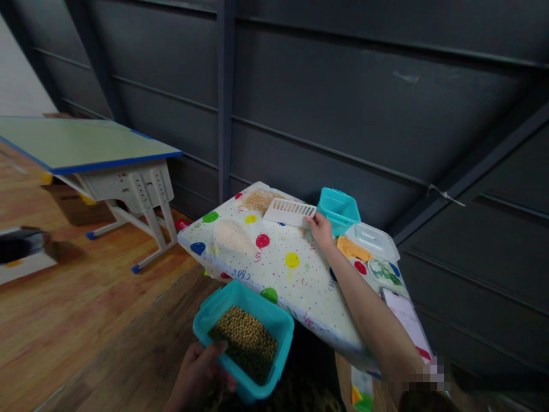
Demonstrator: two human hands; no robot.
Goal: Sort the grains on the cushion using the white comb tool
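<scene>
My left hand grips the near wall of a teal plastic box filled with small tan beans, held below the near edge of the table. My right hand reaches across the table and pinches the end of a white slotted scoop lying flat near the far edge. The table wears a white cloth with coloured dots. On it lie a pile of white grains and a pile of tan grains.
A second teal box and a clear lid sit at the table's far right, with an orange cloth and a clipboard nearer me. A green-topped desk stands left on the wooden floor. A dark wall is close behind.
</scene>
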